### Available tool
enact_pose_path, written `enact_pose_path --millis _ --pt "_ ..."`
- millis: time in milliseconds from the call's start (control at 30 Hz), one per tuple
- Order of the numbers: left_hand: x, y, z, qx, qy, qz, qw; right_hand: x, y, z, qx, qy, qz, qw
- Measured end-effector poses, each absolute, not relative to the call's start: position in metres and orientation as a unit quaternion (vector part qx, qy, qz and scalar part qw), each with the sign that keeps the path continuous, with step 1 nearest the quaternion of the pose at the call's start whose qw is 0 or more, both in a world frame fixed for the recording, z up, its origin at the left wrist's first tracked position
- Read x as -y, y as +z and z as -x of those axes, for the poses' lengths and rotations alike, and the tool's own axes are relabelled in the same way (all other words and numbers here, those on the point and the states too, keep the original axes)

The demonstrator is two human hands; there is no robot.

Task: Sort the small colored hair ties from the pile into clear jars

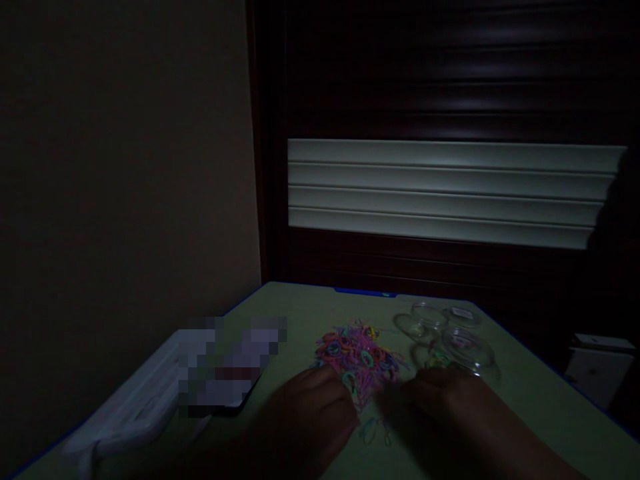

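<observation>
**Band pile [361,350] central; grip unconfirmed**

Your pile of coloured bands lies on the pale table [300,303], ahead of and between your hands, a position that appears to suit reach from either side. Your left hand [317,413] is curled at its near left edge, knuckles up; your right hand [445,393] is bent inward at its near right. Both postures suggest fine finger work, though I cannot tell whether either pinches a band or is bare.

A few loose bands [375,432] lie apart, just beside your left hand. The clear containers [467,350] sit beyond your right hand, probably kept there for its convenience; whether it touches the nearest is not determinable.

Visibility is poor (the lighting would not pass). Your fingertips are hidden or lost in shadow, and your forearms run out of frame. Greenish bands [440,358] show by the nearest container, inside or behind it, unclear. The flat object [235,367] at left is pixelated; the white item [135,393] beside it cannot be identified.
</observation>
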State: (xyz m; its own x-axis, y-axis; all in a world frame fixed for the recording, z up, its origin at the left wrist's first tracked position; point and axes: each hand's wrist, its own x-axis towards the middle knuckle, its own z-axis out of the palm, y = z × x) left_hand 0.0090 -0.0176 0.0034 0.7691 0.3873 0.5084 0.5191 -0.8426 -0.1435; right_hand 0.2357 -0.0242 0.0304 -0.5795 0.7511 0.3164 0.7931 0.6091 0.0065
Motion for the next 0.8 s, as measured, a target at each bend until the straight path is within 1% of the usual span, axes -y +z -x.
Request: enact_pose_path --millis 167,333,533,667,800 --pt "0.011 0.010 -0.007 0.270 -0.277 0.913 0.129 0.012 0.019 -0.245 0.889 -0.079 0.414 0.178" --pt "0.000 0.014 0.000 0.298 -0.228 0.914 0.153 0.013 0.020 -0.245 0.892 -0.073 0.404 0.190" --pt "-0.008 0.007 0.003 0.283 -0.190 0.922 0.183 0.012 0.019 -0.243 0.899 -0.072 0.391 0.184" --pt "-0.009 0.006 0.003 0.273 -0.176 0.931 0.169 0.013 0.019 -0.243 0.892 -0.080 0.408 0.176" --pt "-0.008 0.009 0.001 0.269 -0.170 0.936 0.151 0.023 0.031 -0.239 0.888 -0.069 0.429 0.152"
